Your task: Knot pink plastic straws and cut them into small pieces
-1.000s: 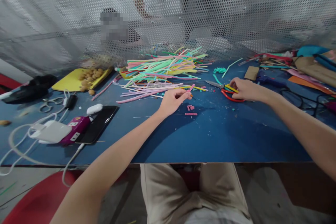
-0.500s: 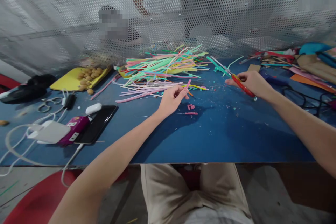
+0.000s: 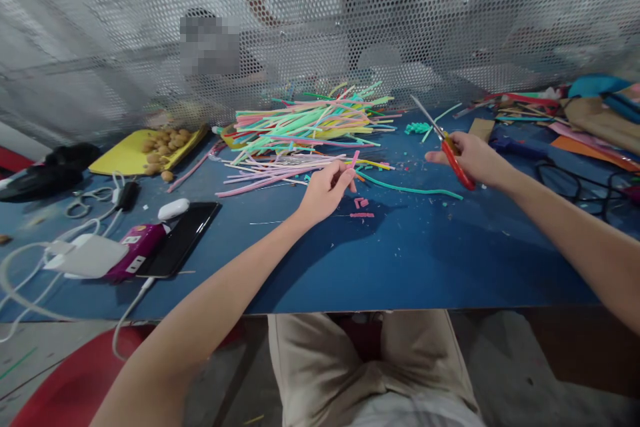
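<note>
My left hand (image 3: 326, 188) is closed, with a short pink strip (image 3: 355, 159) pinched between thumb and fingers and its end pointing up. My right hand (image 3: 475, 159) grips scissors by their red handles (image 3: 458, 163), blades pointing up and left above the table. From beside my left fingertips a long teal strip (image 3: 415, 189) stretches right across the blue table (image 3: 400, 260). Just below that hand lie small cut pink pieces (image 3: 361, 203) and a needle-like wire carrying a row of pink bits (image 3: 362, 215).
A heap of coloured strips (image 3: 310, 123) lies at the back by a perforated metal screen (image 3: 300, 47). Teal cut pieces (image 3: 417, 127) sit beyond the scissors. On the left are a phone (image 3: 185, 240), cables, small scissors (image 3: 83, 203) and a yellow sheet (image 3: 120, 155) with brown balls.
The teal strip that ran alongside the scissors in my right hand now lies on the table. The scissors have turned more upright. My left hand keeps its pinch on the pink strip.
</note>
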Available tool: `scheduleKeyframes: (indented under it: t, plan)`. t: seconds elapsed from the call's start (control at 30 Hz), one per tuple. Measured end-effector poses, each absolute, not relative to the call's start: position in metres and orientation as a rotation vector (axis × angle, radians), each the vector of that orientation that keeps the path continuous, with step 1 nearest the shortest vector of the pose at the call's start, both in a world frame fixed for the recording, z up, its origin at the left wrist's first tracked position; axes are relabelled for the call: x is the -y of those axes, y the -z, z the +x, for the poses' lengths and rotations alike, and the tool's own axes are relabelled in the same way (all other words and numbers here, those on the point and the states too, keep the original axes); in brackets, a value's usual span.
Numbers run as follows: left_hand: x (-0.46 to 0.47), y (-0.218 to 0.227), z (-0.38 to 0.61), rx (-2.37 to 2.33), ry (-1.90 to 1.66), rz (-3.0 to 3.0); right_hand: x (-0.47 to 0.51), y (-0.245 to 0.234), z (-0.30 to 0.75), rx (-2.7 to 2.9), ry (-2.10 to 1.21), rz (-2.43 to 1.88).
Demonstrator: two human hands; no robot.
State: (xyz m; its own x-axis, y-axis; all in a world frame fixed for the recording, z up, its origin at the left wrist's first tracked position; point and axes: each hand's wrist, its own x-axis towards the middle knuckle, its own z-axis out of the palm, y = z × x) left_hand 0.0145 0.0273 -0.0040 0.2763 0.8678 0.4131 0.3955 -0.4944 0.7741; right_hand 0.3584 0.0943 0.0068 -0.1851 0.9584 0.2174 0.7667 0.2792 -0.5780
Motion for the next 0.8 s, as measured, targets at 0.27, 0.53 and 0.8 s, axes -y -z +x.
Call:
scheduleKeyframes:
  t: [0.27,0.53,0.8]
  plan:
    - [-0.028,0.002,0.012,-1.145,-1.257,1.999,-0.082,-0.006,0.345,2.557,-0.579,-1.245]
    - [-0.028,0.002,0.012,-1.156,-1.264,2.021,-0.084,-0.001,0.342,2.704,-0.448,-1.273]
    - [-0.026,-0.001,0.012,-1.161,-1.286,1.993,-0.080,-0.012,0.343,2.562,-0.455,-1.307]
